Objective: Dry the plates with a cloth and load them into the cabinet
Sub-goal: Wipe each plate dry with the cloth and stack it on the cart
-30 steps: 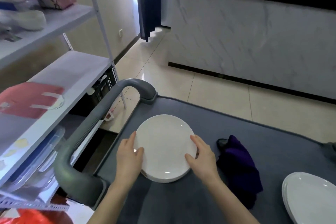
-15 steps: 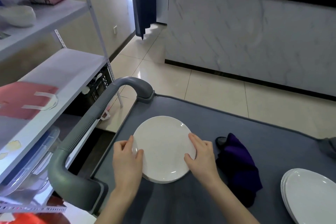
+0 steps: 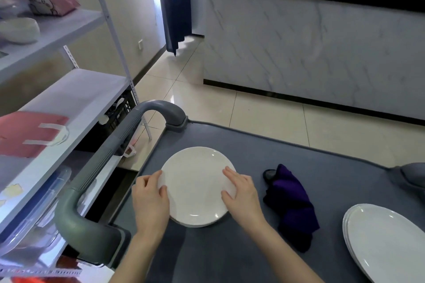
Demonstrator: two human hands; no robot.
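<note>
Fingers (image 3: 230, 176) of the right hand (image 3: 241, 193) lie spread over the right rim of the small plate stack (image 3: 195, 186), and the left hand (image 3: 149, 197) mirrors them on the left rim, thumb on top — both hands loosely curled, clasping the stack by its edges rather than clenched. That stack sits at lower centre of the frame on the grey cart top (image 3: 230, 255). Glazed white ceramic like this is likely stiff, fairly heavy as a stack, slick and breakable, so opposite rims with fingertips tucked underneath look the safest hold. Just right of it lies the crumpled purple cloth (image 3: 292, 204), untouched. Further out, at lower right, wait larger plates (image 3: 386, 241). Along the left edge runs the grey cart handle (image 3: 99, 167), with the white shelving (image 3: 69, 99) beyond — probably the destination.
</note>
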